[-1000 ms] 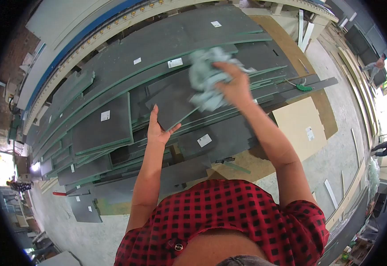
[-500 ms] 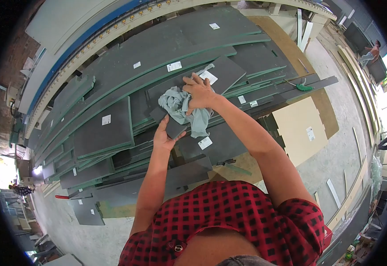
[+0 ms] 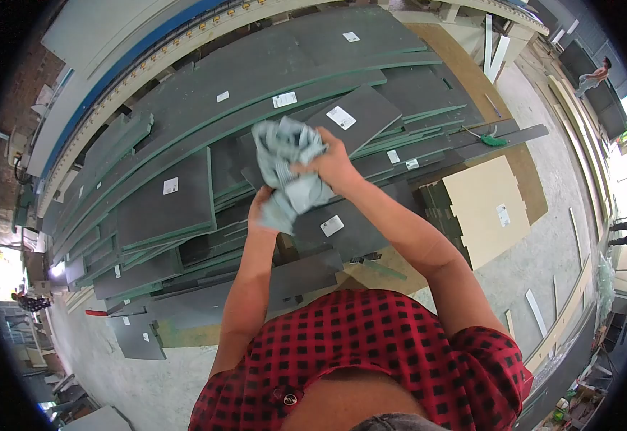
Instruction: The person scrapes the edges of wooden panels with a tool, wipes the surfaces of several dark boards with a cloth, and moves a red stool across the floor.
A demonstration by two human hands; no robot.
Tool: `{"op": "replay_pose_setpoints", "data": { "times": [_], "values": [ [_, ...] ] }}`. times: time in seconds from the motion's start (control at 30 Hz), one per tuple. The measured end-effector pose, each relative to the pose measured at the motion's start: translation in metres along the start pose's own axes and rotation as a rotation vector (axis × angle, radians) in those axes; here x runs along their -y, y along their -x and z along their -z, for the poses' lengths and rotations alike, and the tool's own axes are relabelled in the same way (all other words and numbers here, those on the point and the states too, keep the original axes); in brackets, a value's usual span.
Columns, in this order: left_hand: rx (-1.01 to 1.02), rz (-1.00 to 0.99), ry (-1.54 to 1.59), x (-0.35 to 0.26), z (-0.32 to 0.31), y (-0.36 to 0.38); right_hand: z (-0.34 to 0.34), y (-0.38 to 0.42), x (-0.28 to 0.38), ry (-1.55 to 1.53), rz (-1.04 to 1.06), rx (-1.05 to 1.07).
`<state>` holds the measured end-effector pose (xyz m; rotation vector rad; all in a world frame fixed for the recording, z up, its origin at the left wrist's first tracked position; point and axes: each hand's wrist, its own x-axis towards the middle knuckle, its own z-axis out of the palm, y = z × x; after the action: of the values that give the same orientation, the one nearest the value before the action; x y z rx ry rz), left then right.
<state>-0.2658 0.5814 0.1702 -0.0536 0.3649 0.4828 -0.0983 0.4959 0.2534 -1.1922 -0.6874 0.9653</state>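
Nearest to me, below the person's checked shirt [image 3: 371,330], the left hand [image 3: 259,210] is partly behind the cloth, so I cannot tell how its fingers grip. The right hand [image 3: 335,167] grasps the crumpled, pale blue-green cloth [image 3: 300,188], which is blurred and covers the near end of a dark board [image 3: 372,111]. This board lies slantwise over the pile, its farther part uncovered, with a white label [image 3: 341,117]. How much of its surface is done, I cannot judge; the work seems in the middle. Beyond are long dark panels [image 3: 256,57], and farther, another person [image 3: 593,77].
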Motion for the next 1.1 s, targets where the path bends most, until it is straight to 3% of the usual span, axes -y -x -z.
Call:
{"op": "replay_pose_setpoints", "data": {
  "times": [0.03, 0.1, 0.13, 0.17, 0.23, 0.3, 0.37, 0.43, 0.5, 0.57, 0.6, 0.7, 0.83, 0.9, 1.1],
  "values": [
    [-0.045, -0.186, -0.524, 0.007, -0.012, 0.015, -0.005, -0.002, 0.005, -0.001, -0.004, 0.001],
    [-0.213, -0.186, -0.559, 0.02, -0.044, 0.023, -0.017, -0.005, 0.021, -0.133, 0.081, -0.041],
    [-0.214, -0.19, -0.56, 0.016, -0.036, 0.017, -0.018, -0.009, 0.011, 0.38, 0.311, -0.169],
    [-0.137, -0.184, -0.542, 0.01, -0.018, 0.007, -0.018, -0.007, 0.009, 0.378, 0.311, -0.168],
    [-0.062, -0.178, -0.52, 0.008, -0.01, 0.004, -0.015, 0.0, 0.006, 1.333, 0.448, -0.061],
    [-0.047, -0.22, -0.412, 0.01, -0.003, 0.002, -0.018, 0.003, -0.001, 1.236, 0.377, 0.008],
    [-0.017, -0.303, -0.494, 0.018, -0.017, 0.013, -0.028, 0.021, 0.007, 1.208, 0.412, 0.05],
    [-0.2, -0.295, -0.5, 0.02, -0.022, 0.017, -0.026, 0.023, -0.002, 1.231, 0.496, 0.088],
    [-0.232, -0.305, -0.628, 0.017, -0.012, 0.012, -0.016, 0.017, -0.006, 1.277, 0.558, 0.168],
    [0.039, -0.226, -0.445, 0.019, -0.005, 0.009, 0.003, -0.003, -0.009, 1.297, 0.526, 0.157],
    [-0.102, -0.215, -0.361, 0.019, -0.009, 0.009, 0.016, -0.014, -0.011, 1.326, 0.506, 0.064],
    [-0.092, -0.192, -0.477, 0.021, -0.021, 0.018, 0.067, -0.044, -0.012, 1.414, 0.347, -0.205],
    [-0.158, -0.233, -0.525, 0.02, -0.03, 0.018, 0.149, -0.064, 0.006, 1.333, -0.021, -0.529],
    [-0.179, -0.279, -0.547, 0.02, -0.04, 0.016, 0.188, -0.063, 0.007, 1.311, -0.151, -0.604],
    [-0.182, -0.533, -0.684, 0.023, -0.06, 0.023, 0.242, -0.019, 0.002, 1.056, -0.065, -0.677]
  ]
}}
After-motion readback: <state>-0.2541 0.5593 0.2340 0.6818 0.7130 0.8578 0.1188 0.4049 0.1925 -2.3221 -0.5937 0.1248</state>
